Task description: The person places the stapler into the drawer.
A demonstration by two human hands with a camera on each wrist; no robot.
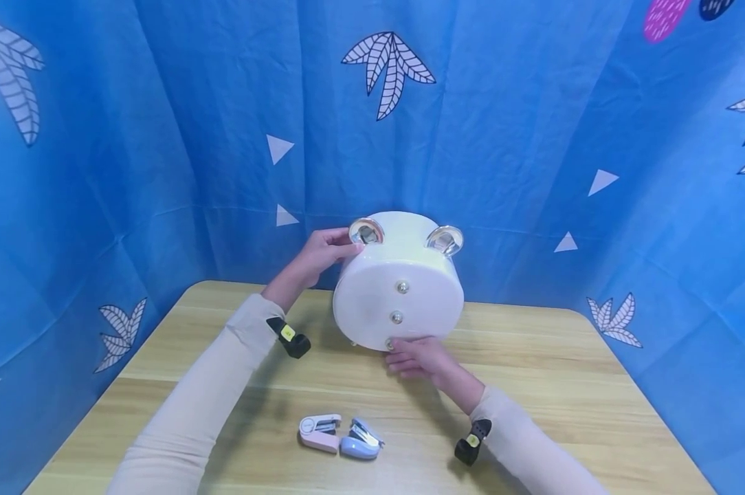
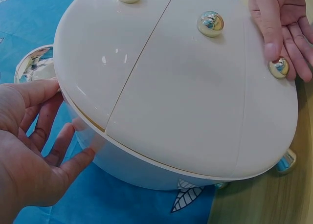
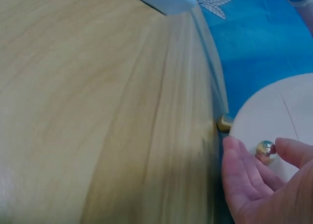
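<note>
A white storage box with two shiny ears and several gold ball knobs on its front stands tilted back at the far side of the table. Seams between its drawers show in the left wrist view. My left hand holds the box at its upper left side, thumb and fingers around the left ear. Low on the front, my right hand has its thumb at the bottom knob and its fingers on the other side of it, at the lower edge. A gold foot juts out underneath.
Nearer the front of the wooden table lie a pink-and-white stapler and a blue stapler, side by side. A blue curtain with leaf prints hangs right behind the box and along both sides.
</note>
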